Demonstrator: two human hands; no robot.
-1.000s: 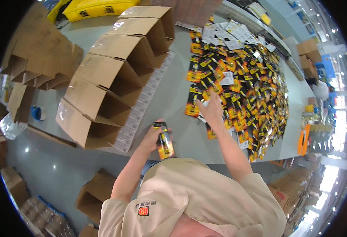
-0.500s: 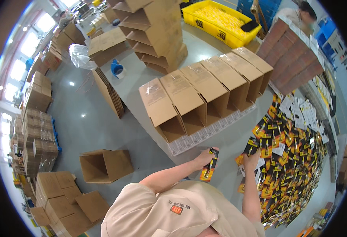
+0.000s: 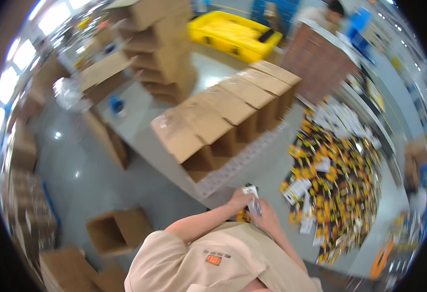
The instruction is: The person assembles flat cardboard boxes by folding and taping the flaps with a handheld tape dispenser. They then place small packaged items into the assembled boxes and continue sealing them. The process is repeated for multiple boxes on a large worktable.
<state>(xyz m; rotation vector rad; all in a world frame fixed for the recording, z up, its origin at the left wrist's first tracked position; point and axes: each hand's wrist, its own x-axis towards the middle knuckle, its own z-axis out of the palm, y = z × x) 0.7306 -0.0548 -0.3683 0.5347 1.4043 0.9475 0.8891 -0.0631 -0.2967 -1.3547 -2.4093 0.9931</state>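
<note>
Close in front of my body, my two hands meet over the near edge of the grey table. My left hand point(image 3: 240, 199) is closed on a carded pack point(image 3: 250, 190) in black, white and orange. Against it, my right hand point(image 3: 268, 218) grips a second carded pack point(image 3: 255, 208) that shows a pale, shiny side. Fingers and motion blur hide much of both. A wide pile of black, yellow and orange carded packs point(image 3: 342, 190) spreads over the table to the right, some with white backs up. Ahead stands a row of cardboard boxes point(image 3: 223, 113), their open ends toward me.
Printed pale sheeting point(image 3: 242, 163) runs under the boxes' front edge. Behind rise a stack of open cartons point(image 3: 167, 53), a yellow tub point(image 3: 228, 41) and a brown block-like stack point(image 3: 315, 61), with a person beyond it. An open carton point(image 3: 118, 231) sits on the floor at left.
My right hand has left the pile with a pack and come to my left hand. The left-hand pack has turned, showing white. The whole view has shifted and blurred.
</note>
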